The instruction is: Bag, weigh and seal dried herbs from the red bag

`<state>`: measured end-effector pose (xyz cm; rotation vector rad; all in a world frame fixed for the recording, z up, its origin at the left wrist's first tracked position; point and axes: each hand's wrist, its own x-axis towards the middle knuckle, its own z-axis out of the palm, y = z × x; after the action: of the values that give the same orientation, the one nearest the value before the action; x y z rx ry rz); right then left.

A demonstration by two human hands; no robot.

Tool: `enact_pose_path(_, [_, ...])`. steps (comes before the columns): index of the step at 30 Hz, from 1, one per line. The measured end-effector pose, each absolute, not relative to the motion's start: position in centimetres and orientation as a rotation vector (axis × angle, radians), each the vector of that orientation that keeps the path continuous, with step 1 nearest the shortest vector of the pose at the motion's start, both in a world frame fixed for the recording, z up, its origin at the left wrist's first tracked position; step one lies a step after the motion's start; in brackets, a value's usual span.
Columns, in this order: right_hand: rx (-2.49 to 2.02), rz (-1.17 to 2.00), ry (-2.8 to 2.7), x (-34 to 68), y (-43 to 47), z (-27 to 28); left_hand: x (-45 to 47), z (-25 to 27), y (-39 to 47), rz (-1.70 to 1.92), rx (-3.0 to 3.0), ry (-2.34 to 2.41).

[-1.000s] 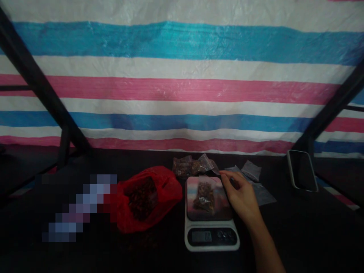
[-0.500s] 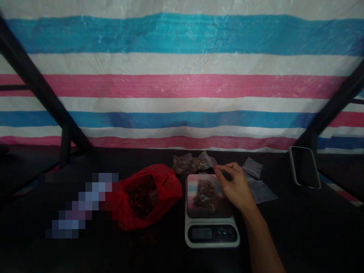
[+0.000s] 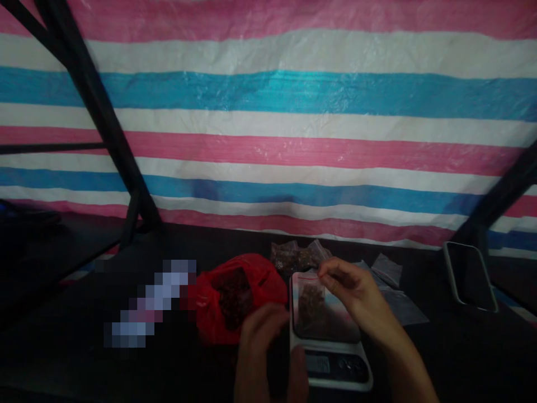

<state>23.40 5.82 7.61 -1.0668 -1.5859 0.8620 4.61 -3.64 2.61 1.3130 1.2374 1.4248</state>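
A small clear zip bag (image 3: 311, 296) with dark brown pieces stands on the white kitchen scale (image 3: 331, 347). My right hand (image 3: 350, 291) pinches the bag's top edge between thumb and fingers. My left hand (image 3: 262, 347) rises from the bottom edge in front of the scale's left side, fingers curled, nothing visibly held. A red plastic bag (image 3: 235, 296) of dark dried pieces lies open just left of the scale.
Filled small bags (image 3: 297, 256) lie behind the scale, empty clear bags (image 3: 394, 280) to its right. A phone (image 3: 470, 275) leans at the far right. A striped tarp hangs behind the dark table; black metal bars slant at both sides.
My right hand has closed on the top of the bag on the scale and lifted it upright. My left hand has come into view. The camera tilted up and left.
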Motion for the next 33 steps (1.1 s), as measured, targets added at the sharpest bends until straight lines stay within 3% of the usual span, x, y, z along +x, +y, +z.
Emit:
enact_pose_path(8, [-0.899, 0.977, -1.292, 20.6, 7.1, 6.7, 6.7, 6.1, 5.0, 1.394, 1.222, 1.061])
enact_pose_path(16, [-0.873, 1.042, -1.209, 19.4, 7.3, 6.0, 5.7, 3.9, 5.6, 1.409, 1.2, 0.986])
enact_pose_path(33, [-0.949, 1.048, -1.133, 17.1, 6.7, 5.9, 4.9, 4.5, 5.8, 1.486, 1.043, 0.935])
